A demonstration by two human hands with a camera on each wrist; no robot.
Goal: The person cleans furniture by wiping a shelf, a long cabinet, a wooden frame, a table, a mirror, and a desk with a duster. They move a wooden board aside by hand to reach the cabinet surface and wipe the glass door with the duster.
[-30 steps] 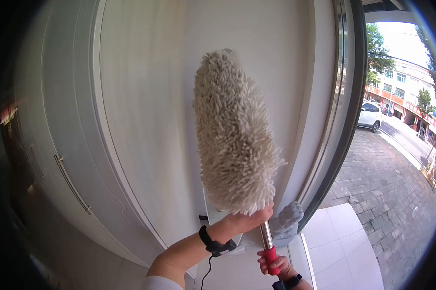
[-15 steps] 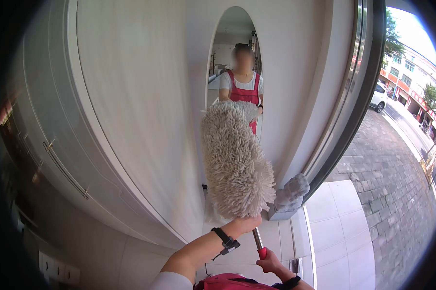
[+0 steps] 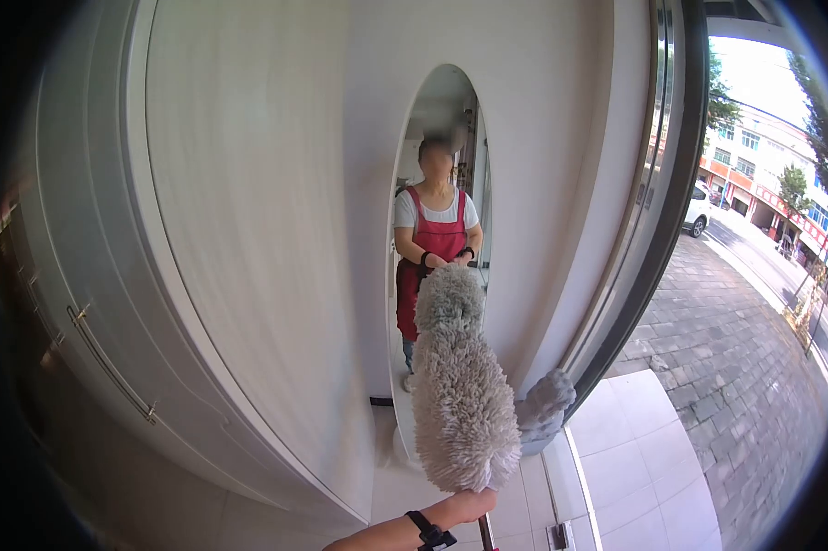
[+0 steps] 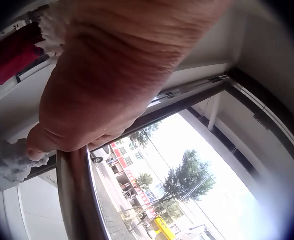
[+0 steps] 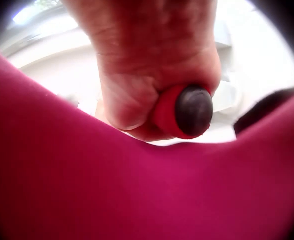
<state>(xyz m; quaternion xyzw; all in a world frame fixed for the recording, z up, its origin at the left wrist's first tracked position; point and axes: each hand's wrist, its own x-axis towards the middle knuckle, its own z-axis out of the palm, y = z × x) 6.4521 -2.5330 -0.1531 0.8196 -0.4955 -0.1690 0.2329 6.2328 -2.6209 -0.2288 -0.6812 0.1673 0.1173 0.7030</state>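
A fluffy beige duster (image 3: 464, 413) points away from me, its tip right at the lower part of an oval wall mirror (image 3: 449, 96). My left hand (image 3: 473, 504) grips the pole just behind the duster head. In the left wrist view that hand (image 4: 107, 90) is wrapped round the shiny metal pole (image 4: 74, 200). Outside the head view, my right hand (image 5: 152, 65) curls round the pole's red handle (image 5: 168, 112), whose dark end cap faces the right wrist camera. Red apron cloth (image 5: 137, 195) fills the space below it.
A grey stone-like figure (image 3: 547, 404) stands on the floor right of the duster. Pale cabinet doors (image 3: 239, 230) with a long metal handle (image 3: 111, 367) line the left side. On the right, a dark door frame (image 3: 685, 202) borders paving (image 3: 708, 321) and a street.
The duster has come down from high in front of the wall to the mirror's lower part, uncovering the mirror. Both hands have moved lower; the right has left the head view.
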